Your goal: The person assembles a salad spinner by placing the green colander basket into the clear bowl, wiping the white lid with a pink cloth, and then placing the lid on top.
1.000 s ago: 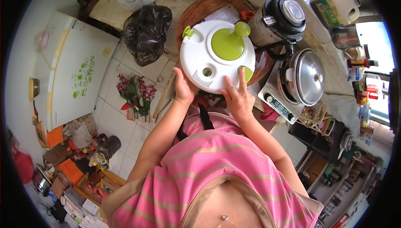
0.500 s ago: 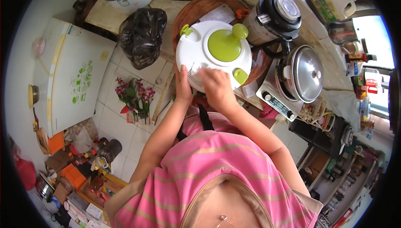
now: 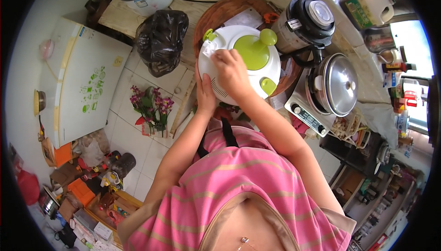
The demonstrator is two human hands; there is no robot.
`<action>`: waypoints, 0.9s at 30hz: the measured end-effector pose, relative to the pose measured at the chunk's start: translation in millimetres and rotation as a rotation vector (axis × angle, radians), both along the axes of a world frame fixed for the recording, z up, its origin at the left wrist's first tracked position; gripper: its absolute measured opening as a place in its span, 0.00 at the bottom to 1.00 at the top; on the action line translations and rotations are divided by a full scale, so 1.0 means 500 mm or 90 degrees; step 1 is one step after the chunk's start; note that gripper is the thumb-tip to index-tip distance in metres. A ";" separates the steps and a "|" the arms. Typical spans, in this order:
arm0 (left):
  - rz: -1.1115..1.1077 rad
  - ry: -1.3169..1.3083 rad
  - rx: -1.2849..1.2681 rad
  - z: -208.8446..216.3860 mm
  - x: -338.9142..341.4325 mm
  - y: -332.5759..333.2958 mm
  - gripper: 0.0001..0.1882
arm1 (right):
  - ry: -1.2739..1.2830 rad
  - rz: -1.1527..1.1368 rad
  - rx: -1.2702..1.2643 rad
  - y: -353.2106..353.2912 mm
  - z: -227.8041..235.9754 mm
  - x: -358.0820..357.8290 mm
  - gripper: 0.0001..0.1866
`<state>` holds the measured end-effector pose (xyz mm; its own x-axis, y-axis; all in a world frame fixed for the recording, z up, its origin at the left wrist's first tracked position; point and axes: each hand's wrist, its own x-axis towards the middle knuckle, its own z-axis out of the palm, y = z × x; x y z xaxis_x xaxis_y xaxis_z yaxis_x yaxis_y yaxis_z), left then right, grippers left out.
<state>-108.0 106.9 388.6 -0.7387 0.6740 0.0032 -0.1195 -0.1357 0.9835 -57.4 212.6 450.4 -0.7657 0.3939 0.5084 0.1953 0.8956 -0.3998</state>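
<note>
Right fingers farther forward, near white lid's rim

the right hand hides part of the white lid

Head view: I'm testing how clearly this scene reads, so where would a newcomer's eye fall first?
Probably on the white-and-green round appliance just above centre, with the right hand over it and the left hand at its lower-left edge. Next comes the pink striped shirt filling the lower centre. Then the purple flowers stand out left of centre against pale floor tiles.
</note>
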 end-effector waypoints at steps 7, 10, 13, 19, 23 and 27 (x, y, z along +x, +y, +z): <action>-0.012 0.037 -0.012 0.014 -0.004 -0.004 0.33 | -0.044 0.122 -0.004 0.040 0.008 0.061 0.15; -0.010 0.038 -0.019 0.010 0.004 -0.005 0.33 | -0.042 0.043 0.000 0.045 0.017 0.029 0.14; 0.002 0.034 -0.040 -0.017 0.002 0.007 0.33 | -0.060 -0.087 0.049 0.015 0.006 -0.018 0.15; 0.018 0.039 -0.052 -0.025 -0.002 -0.007 0.33 | -0.054 0.029 -0.012 0.035 0.018 0.123 0.16; 0.009 0.041 -0.068 -0.044 -0.021 0.003 0.32 | 0.042 -0.212 -0.096 0.108 0.003 0.240 0.14; -0.054 0.064 -0.093 -0.022 -0.051 0.012 0.31 | 0.190 -0.358 -0.281 0.192 -0.043 0.213 0.11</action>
